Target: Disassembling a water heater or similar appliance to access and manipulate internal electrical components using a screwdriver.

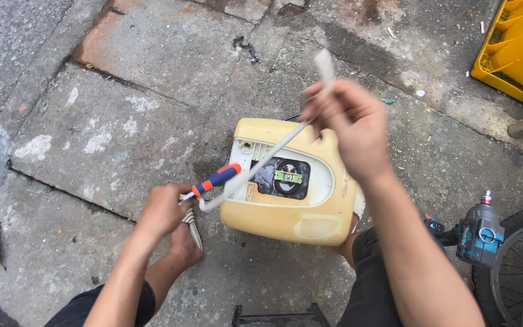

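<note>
- The yellowed plastic casing point(292, 209) lies on the concrete floor point(122, 121), between the person's knees, its open face turned up.
- Inside the casing's opening sit a dark round part point(290, 177) and a small green piece point(288, 176) across it.
- The left hand point(163, 209) is just left of the casing, its fingers point(174, 200) curled shut around a screwdriver point(213, 181); only the blue and orange handle end shows past the fist, pointing toward the casing's opening.
- The right hand point(352, 124) is raised above the casing's far edge, fingers point(322, 100) pinched closed on a pale grey flat cable point(273, 154).
- The cable runs from the right hand down and left across the casing's opening to a curve at the casing's near left corner, close to the left hand; its free end point(324, 60) sticks up past the right hand's fingers.
- A bare foot in a sandal point(187, 239) rests just left of the casing, under the left hand.
- A teal and black cordless drill point(476, 233) lies right of the casing, beside a bicycle wheel point(516, 254).
- A yellow plastic crate point(519, 48) stands far right of the casing, well apart.
- A small dark metal scrap point(246, 48) lies on the floor beyond the casing.
</note>
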